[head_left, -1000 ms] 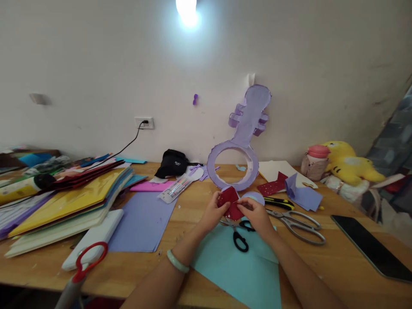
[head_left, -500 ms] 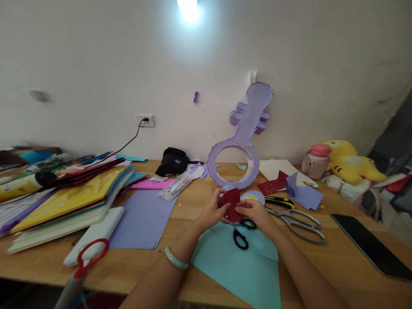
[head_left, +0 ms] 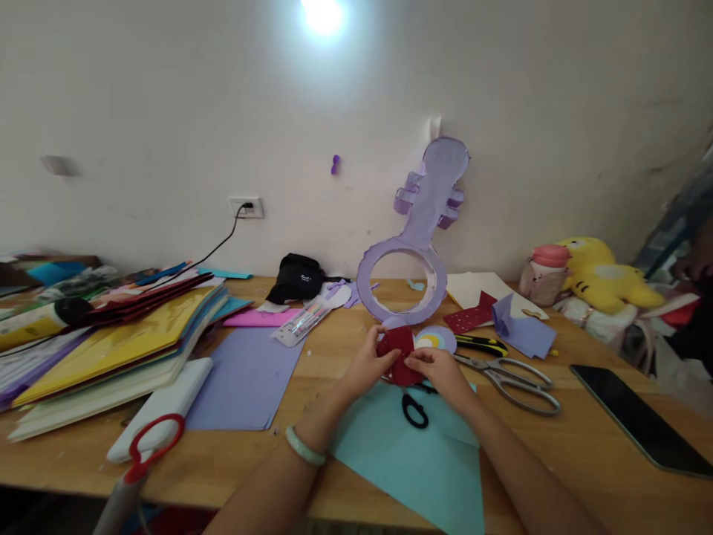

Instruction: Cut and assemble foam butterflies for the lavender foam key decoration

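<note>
Between my two hands is a piece of dark red paper (head_left: 399, 342) with small pale specks. My left hand (head_left: 372, 362) grips its left side, thumb across the front. The fingers of my right hand (head_left: 440, 371) pinch its right edge. Just below lie black-handled scissors (head_left: 415, 411), their blades partly hidden under the red paper. Both rest over a light blue-green sheet (head_left: 412, 468). Behind my right hand sits a round paper piece (head_left: 437, 339) in lilac, white and yellow. A large lilac paper shape (head_left: 428, 212) with a ring at its base leans on the wall.
To the right lie a yellow-black utility knife (head_left: 482, 345), grey metal scissors (head_left: 521, 383), red scraps (head_left: 473, 312) and a phone (head_left: 635, 416). At left are stacked coloured sheets (head_left: 128, 338), a lilac sheet (head_left: 245, 379) and a red-handled tool (head_left: 156, 446) at the table's front edge.
Both hands stay on the red paper with nearly the same hold. My right hand covers more of the scissors' upper handle loop. The whole view has shifted slightly.
</note>
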Available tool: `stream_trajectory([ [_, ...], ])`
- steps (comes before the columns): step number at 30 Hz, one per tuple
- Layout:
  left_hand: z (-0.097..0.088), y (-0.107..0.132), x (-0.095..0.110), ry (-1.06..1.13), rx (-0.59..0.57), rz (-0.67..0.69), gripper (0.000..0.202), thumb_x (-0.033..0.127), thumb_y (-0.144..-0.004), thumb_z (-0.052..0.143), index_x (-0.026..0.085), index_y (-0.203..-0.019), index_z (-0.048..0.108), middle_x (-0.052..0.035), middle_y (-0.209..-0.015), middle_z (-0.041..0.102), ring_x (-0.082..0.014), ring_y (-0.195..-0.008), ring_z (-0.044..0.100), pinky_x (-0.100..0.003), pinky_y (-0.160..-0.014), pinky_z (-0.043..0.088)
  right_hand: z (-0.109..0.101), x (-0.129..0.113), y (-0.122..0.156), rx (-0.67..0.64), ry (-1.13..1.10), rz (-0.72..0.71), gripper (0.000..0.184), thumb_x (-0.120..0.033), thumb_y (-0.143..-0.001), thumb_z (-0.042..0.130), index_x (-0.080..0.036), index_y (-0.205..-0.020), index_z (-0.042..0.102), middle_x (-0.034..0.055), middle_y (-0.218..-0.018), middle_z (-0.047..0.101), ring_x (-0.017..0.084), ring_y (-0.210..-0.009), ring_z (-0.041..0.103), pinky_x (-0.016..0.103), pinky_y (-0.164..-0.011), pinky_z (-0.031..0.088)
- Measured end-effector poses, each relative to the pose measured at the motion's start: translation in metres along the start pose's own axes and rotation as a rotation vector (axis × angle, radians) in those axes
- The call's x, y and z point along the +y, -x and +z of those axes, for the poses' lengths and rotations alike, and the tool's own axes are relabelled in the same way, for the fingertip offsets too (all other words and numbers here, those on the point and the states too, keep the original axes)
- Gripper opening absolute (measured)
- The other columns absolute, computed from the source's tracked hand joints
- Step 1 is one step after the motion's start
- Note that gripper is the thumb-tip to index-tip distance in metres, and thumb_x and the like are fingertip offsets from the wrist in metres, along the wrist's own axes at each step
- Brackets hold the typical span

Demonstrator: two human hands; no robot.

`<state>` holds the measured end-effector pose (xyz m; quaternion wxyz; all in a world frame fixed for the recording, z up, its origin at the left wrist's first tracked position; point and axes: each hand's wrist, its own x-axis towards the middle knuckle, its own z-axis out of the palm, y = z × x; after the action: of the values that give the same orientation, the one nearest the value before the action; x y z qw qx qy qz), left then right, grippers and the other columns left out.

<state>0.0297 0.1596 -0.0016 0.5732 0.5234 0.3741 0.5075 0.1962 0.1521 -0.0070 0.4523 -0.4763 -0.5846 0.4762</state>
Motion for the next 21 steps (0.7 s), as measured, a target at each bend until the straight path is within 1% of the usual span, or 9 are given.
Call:
stream_trajectory([
  [2, -0.002, 0.0, 0.003, 0.068, -0.003, -0.051, 0.043, 0.019, -0.064, 0.079, 0.022, -0.094, 0.049, 0.0038, -0.076, 0.065, -0.0131, -0.06, 0.06, -0.024, -0.058, 0.047, -0.004, -0.002, -0.001, 0.014, -0.014, -0.016, 0.042, -0.063, -0.061, 0.074, -0.021, -0.061, 0.065, 0.0006, -0.056, 0.062, 0.016, -0.051, 0.054, 0.029, -0.05, 0.045],
  [4, -0.004, 0.0, 0.007, 0.158, -0.027, -0.07, 0.043, 0.021, -0.062, 0.08, 0.02, -0.094, 0.052, 0.0022, -0.08, 0.067, -0.0141, -0.064, 0.062, -0.026, -0.062, 0.049, -0.01, -0.006, -0.002, 0.039, -0.022, -0.06, 0.045, -0.066, -0.063, 0.072, -0.022, -0.069, 0.067, 0.0007, -0.061, 0.063, 0.015, -0.05, 0.053, 0.029, -0.05, 0.046],
  [7, -0.005, 0.002, 0.012, 0.271, -0.102, -0.085, 0.043, 0.023, -0.056, 0.083, 0.017, -0.091, 0.059, -0.0001, -0.083, 0.068, -0.0139, -0.068, 0.062, -0.025, -0.066, 0.049, -0.018, -0.014, 0.0, 0.067, 0.033, -0.226, 0.04, -0.058, -0.063, 0.077, -0.023, -0.082, 0.072, 0.0021, -0.072, 0.068, 0.016, -0.055, 0.056, 0.03, -0.053, 0.048],
  [9, -0.005, 0.004, 0.012, 0.311, -0.157, -0.127, 0.046, 0.025, -0.054, 0.086, 0.016, -0.091, 0.06, -0.0008, -0.082, 0.068, -0.0128, -0.066, 0.062, -0.025, -0.065, 0.048, -0.021, -0.016, 0.001, 0.058, 0.103, -0.359, 0.034, -0.055, -0.068, 0.076, -0.024, -0.081, 0.075, 0.0047, -0.08, 0.071, 0.018, -0.064, 0.06, 0.03, -0.058, 0.05],
  [11, -0.005, 0.004, 0.011, 0.33, -0.194, -0.169, 0.048, 0.025, -0.053, 0.087, 0.015, -0.092, 0.061, -0.0016, -0.082, 0.07, -0.0129, -0.066, 0.063, -0.025, -0.065, 0.049, -0.022, -0.015, 0.001, 0.047, 0.153, -0.443, 0.031, -0.055, -0.073, 0.074, -0.024, -0.077, 0.076, 0.0062, -0.083, 0.072, 0.02, -0.072, 0.063, 0.031, -0.063, 0.051],
  [15, -0.006, 0.003, 0.009, 0.334, -0.214, -0.212, 0.053, 0.024, -0.05, 0.089, 0.015, -0.093, 0.06, -0.0025, -0.082, 0.071, -0.0138, -0.068, 0.064, -0.025, -0.066, 0.049, -0.023, -0.009, -0.001, 0.072, 0.17, -0.52, 0.033, -0.057, -0.075, 0.073, -0.024, -0.072, 0.076, 0.0062, -0.079, 0.07, 0.021, -0.074, 0.064, 0.031, -0.065, 0.052],
  [19, -0.007, 0.003, 0.009, 0.337, -0.249, -0.228, 0.052, 0.025, -0.053, 0.089, 0.015, -0.096, 0.062, -0.0028, -0.085, 0.071, -0.0137, -0.069, 0.065, -0.025, -0.068, 0.049, -0.024, -0.009, 0.002, 0.033, 0.163, -0.565, 0.029, -0.054, -0.08, 0.07, -0.025, -0.078, 0.077, 0.0057, -0.082, 0.068, 0.02, -0.075, 0.063, 0.03, -0.063, 0.051],
  [21, -0.008, 0.003, 0.009, 0.33, -0.256, -0.235, 0.052, 0.026, -0.052, 0.09, 0.015, -0.096, 0.063, -0.0033, -0.086, 0.072, -0.0138, -0.069, 0.065, -0.025, -0.067, 0.049, -0.025, -0.011, 0.004, 0.015, 0.183, -0.562, 0.026, -0.051, -0.08, 0.071, -0.026, -0.08, 0.077, 0.0048, -0.084, 0.067, 0.019, -0.072, 0.061, 0.029, -0.061, 0.05],
])
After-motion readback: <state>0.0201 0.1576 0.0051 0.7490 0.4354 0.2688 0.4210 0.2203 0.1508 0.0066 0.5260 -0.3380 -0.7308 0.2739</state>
